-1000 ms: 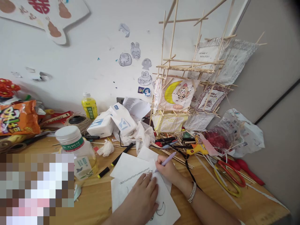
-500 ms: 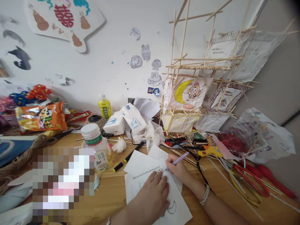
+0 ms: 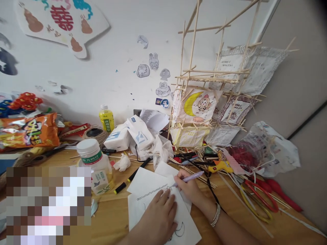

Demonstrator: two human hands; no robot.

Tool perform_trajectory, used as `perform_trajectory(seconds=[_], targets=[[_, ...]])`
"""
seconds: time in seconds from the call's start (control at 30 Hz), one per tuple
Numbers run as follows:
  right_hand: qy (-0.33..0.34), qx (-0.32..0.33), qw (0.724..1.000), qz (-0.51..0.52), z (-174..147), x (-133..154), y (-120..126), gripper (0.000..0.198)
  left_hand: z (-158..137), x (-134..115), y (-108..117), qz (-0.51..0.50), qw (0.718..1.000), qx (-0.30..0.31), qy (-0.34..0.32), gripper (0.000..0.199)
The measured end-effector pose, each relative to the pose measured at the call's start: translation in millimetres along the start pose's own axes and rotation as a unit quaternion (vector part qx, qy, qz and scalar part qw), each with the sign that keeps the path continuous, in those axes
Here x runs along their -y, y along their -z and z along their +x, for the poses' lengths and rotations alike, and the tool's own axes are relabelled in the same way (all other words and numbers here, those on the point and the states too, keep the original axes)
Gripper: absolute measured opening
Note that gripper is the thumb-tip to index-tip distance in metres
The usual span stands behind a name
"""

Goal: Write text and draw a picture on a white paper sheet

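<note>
My right hand (image 3: 182, 185) is closed around a light purple pen (image 3: 193, 176), its tip at the upper right part of a white sheet of paper (image 3: 189, 226). Flat on that sheet lies my left hand (image 3: 161, 212), fingers stretched out and holding nothing. Dark line drawings show on the paper: a wavy double line (image 3: 152, 192) above my left fingers and a crescent moon (image 3: 180, 230) beside the hand. Other white sheets lie partly under this one. A black marker with yellow ends (image 3: 121, 188) rests to the left of the paper.
A plastic jar (image 3: 92, 160) with a white lid stands on the left. Behind the paper are tissue packs (image 3: 139, 131) and a stick frame (image 3: 196, 109) with drawn panels. A yellow glue gun (image 3: 220, 166) and red-and-yellow-handled scissors (image 3: 263, 195) lie on the right.
The whole view has shifted, so things appear farther left and slightly lower. The pen now leans flatter in my right hand. My left hand still rests on the paper.
</note>
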State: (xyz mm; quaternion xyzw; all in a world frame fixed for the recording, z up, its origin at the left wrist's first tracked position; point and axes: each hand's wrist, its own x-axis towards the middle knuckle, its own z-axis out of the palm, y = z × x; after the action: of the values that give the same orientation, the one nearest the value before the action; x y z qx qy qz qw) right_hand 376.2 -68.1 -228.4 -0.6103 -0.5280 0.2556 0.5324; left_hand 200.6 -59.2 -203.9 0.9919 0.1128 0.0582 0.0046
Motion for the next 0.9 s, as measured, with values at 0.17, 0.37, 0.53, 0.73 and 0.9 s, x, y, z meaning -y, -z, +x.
perform_trajectory(seconds=[0.17,0.37,0.53,0.73,0.9], targets=[[-0.001,0.034,0.999,0.019,1,1,2,0.021,3,3,-3,-0.006,1.0,0.005,0.024,0.041],[0.021,0.054,0.998,-0.038,1,-9,0,0.028,3,1,-8,0.008,0.999,-0.02,0.032,0.038],[0.044,0.061,0.995,-0.063,1,-8,1,0.027,2,1,-8,0.01,0.999,-0.025,0.031,0.038],[0.064,0.064,0.993,-0.081,2,-10,3,0.027,4,-1,-1,0.01,0.999,-0.016,0.032,0.036],[0.066,0.074,0.992,-0.078,2,-10,3,0.026,4,1,-6,0.015,1.0,-0.011,0.022,0.038]])
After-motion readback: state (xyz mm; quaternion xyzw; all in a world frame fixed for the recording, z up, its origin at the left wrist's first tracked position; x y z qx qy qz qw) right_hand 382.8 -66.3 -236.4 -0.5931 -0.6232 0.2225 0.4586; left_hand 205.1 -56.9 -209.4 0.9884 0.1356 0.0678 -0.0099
